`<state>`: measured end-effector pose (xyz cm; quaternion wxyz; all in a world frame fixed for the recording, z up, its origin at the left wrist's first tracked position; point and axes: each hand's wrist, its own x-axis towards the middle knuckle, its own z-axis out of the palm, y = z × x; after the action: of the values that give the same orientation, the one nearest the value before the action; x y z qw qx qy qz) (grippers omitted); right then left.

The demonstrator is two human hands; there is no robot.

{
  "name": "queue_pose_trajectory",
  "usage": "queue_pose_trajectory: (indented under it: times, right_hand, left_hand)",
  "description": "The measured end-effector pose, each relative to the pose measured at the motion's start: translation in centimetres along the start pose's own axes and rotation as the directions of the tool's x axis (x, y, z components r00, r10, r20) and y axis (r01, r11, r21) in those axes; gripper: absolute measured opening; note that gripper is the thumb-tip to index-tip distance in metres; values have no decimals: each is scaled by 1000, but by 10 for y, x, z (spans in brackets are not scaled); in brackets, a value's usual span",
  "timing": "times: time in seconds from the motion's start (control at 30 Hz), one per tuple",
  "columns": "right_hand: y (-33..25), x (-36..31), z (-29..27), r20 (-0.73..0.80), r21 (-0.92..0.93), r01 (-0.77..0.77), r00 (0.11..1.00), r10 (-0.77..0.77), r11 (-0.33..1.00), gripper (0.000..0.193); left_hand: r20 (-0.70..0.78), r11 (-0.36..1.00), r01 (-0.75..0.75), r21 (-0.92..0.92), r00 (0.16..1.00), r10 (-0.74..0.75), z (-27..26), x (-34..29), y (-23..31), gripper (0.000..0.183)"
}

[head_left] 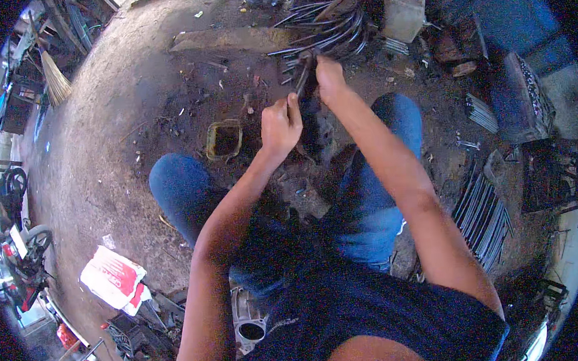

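Observation:
My left hand (pixel 280 127) is closed, its thumb up, around the near end of a dark metal bar (pixel 303 78). The bar slants away from me towards a bundle of curved metal rods (pixel 352 28). Beside the bar's far end my right hand (pixel 330 79) is closed too. Its fingers point away from me, and what they grip is hidden. Several rod ends lie just past both hands. To the left of my left hand, a yellowish square tub (pixel 223 139) with dark contents stands on the ground.
A dirty jerrycan (pixel 404 14) stands far right. Straight rods (pixel 482 218) and a wrench (pixel 468 144) lie to my right. A wooden plank (pixel 227 40) lies far ahead. On the left are a red-and-white sack (pixel 114 278), a broom (pixel 54 79) and a motorcycle (pixel 25 256).

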<state>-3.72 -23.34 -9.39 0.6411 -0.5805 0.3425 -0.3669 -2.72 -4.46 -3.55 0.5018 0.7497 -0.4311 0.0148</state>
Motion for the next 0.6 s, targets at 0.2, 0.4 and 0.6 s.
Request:
queue_pose_trajectory:
  times: [0.2, 0.4, 0.6]
  right_hand:
    - [35, 32, -82, 250, 231, -248, 950, 189, 941, 29]
    - [-48, -40, 17, 151, 284, -418, 908, 391, 863, 25]
    - [-101, -84, 25, 159, -583, 382, 919, -360, 717, 22]
  left_hand:
    - [69, 990, 28, -139, 997, -19, 6, 10, -2, 37]
    - [559, 315, 699, -643, 708, -431, -4, 6, -16, 34]
    - [178, 926, 343, -155, 932, -316, -20, 18, 2, 33]
